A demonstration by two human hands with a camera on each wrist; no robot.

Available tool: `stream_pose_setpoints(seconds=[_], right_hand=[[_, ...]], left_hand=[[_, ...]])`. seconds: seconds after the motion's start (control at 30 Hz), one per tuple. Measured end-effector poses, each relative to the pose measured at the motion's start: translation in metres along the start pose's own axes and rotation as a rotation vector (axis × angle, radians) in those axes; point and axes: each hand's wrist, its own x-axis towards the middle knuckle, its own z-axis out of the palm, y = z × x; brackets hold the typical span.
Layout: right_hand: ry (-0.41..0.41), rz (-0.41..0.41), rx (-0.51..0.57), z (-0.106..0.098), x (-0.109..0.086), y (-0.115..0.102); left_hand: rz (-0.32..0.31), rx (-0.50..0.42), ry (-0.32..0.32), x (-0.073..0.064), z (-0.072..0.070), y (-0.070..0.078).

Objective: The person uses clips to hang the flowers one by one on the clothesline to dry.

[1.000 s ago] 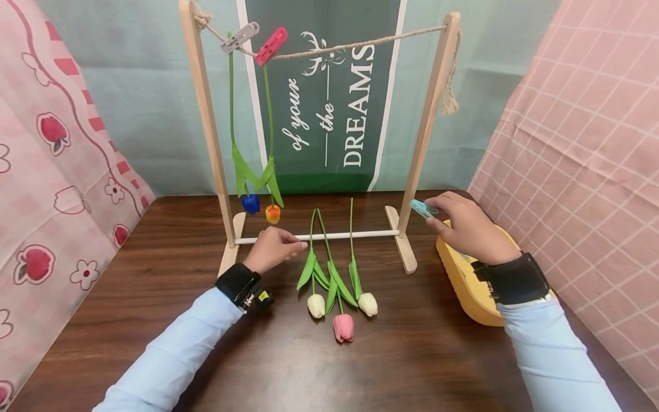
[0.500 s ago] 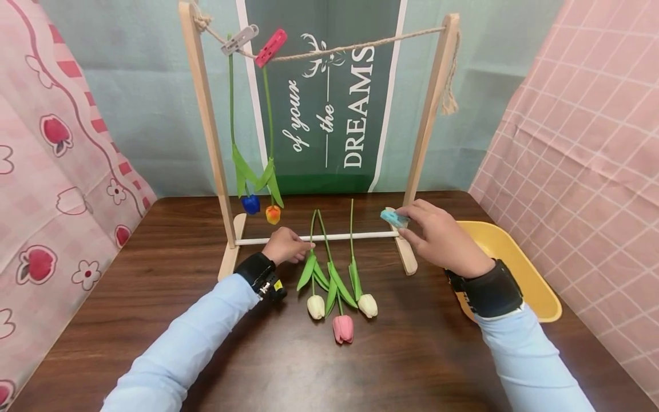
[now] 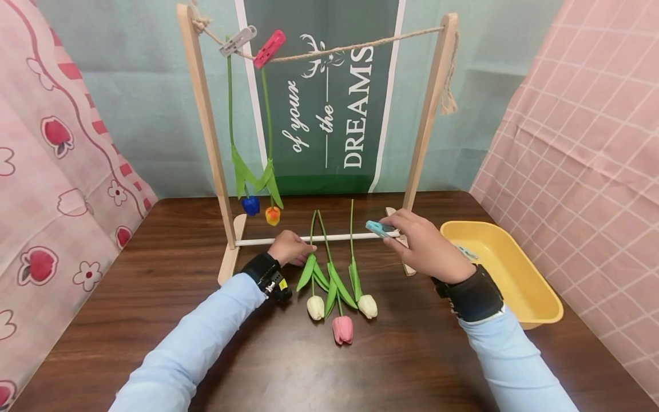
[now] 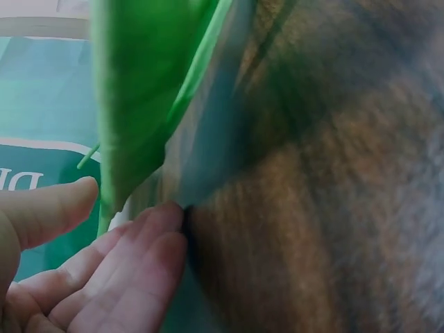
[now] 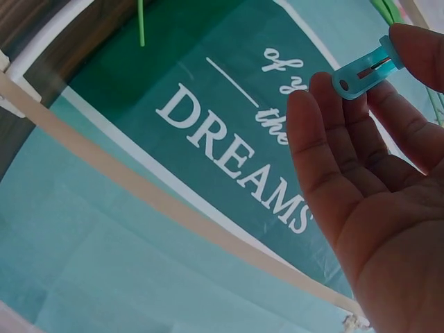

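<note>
In the head view my left hand (image 3: 289, 248) is at the green stem of the left white tulip (image 3: 316, 307). The left wrist view shows the thumb apart from the fingers, with the stem and leaf (image 4: 135, 104) between them. My right hand (image 3: 424, 246) pinches a light blue clothespin (image 3: 378, 229) between thumb and fingers, to the right of the flowers. A pink tulip (image 3: 342, 330) and another white tulip (image 3: 368, 306) lie beside the first on the table. From the rope hang a blue tulip (image 3: 250, 205) and an orange-yellow tulip (image 3: 273, 216), heads down.
A wooden frame (image 3: 206, 126) with a rope (image 3: 355, 46) across its top stands behind the flowers. Grey (image 3: 238, 41) and red (image 3: 269, 49) clothespins clip the hanging stems. A yellow tub (image 3: 515, 274) on the right holds another clothespin (image 3: 467, 252). A white rod (image 3: 278, 241) joins the frame's feet.
My right hand has moved left from above the yellow tub, carrying the light blue clothespin. My left hand has shifted right to the left white tulip's stem.
</note>
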Motion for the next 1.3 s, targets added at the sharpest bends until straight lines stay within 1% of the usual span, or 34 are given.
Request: stream_pose_setpoints(seconds=[0.13,0.3,0.47,0.67,0.87,0.97,1.13,1.3], right_hand=[[-0.016,0.008,0.012,0.003,0.000,0.000],[-0.029,0.032,0.040,0.007,0.001,0.002],[-0.035,0.026,0.043,0.009,0.005,0.001],[-0.034,0.012,0.035,0.008,0.009,-0.002],[-0.010,-0.059,0.044,0.007,0.016,-0.004],[-0.005,-0.076,0.040,0.005,0.021,-0.007],[-0.001,-0.084,0.014,-0.002,0.031,-0.012],[0.037,-0.135,-0.009,-0.013,0.045,-0.017]], left_hand=[[0.007,-0.017,-0.002,0.002,0.002,-0.003],[0.019,-0.062,0.000,0.001,0.004,-0.004],[0.042,-0.106,0.017,-0.005,0.002,-0.005],[0.089,-0.155,0.043,-0.014,-0.003,0.002],[0.153,-0.159,0.060,-0.025,-0.012,0.014],[0.177,-0.160,0.057,-0.033,-0.017,0.022],[0.230,-0.159,0.058,-0.043,-0.026,0.034],[0.265,-0.159,0.055,-0.056,-0.033,0.048]])
